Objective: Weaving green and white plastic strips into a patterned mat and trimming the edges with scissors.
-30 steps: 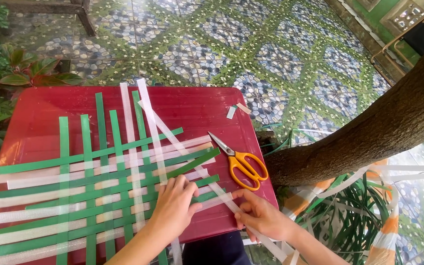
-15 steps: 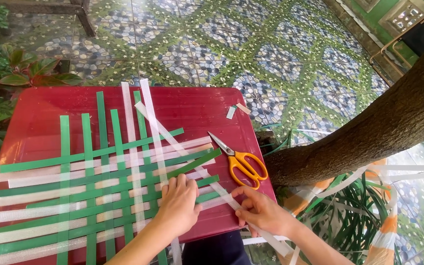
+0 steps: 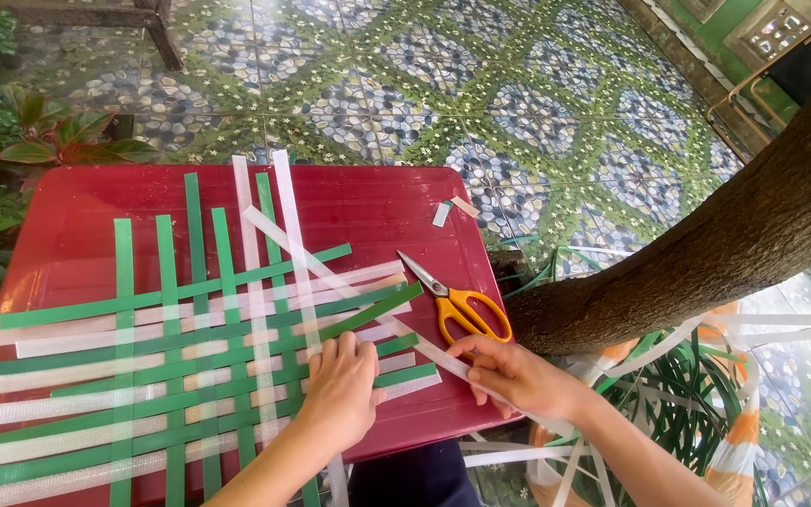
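Seen from the head camera, a flat woven mat of green and translucent white plastic strapping strips (image 3: pixel 190 376) lies on a red plastic table top (image 3: pixel 377 202), covering its near left part. Counted, about six green strips run away from the viewer and some six or seven green ones cross them; between these lie roughly seven white strips crosswise and two white ones lengthwise, though the edge of the picture cuts the near rows, so the count is not sure. One long loose white strip (image 3: pixel 330 277) runs slantwise over the weave from the far middle to the near right edge of the table. The left hand (image 3: pixel 342 387) lies palm down on the mat with its fingers nearly straight and together, pressing the strips and gripping nothing. The right hand (image 3: pixel 516 377) is partly curled at the table's right edge, fingertips pinching the slanting white strip. One pair of orange-handled scissors (image 3: pixel 457 302) lies shut on the table just beyond the right hand. Two small cut scraps (image 3: pixel 452 210) lie near the far right corner. The table stands on a floor of pebble tiles with green patterning (image 3: pixel 518 94); a brown tree trunk (image 3: pixel 706 253) leans across the right, with a bundle of spare strips (image 3: pixel 687 394) below it and leafy plants (image 3: pixel 68 141) at the left.
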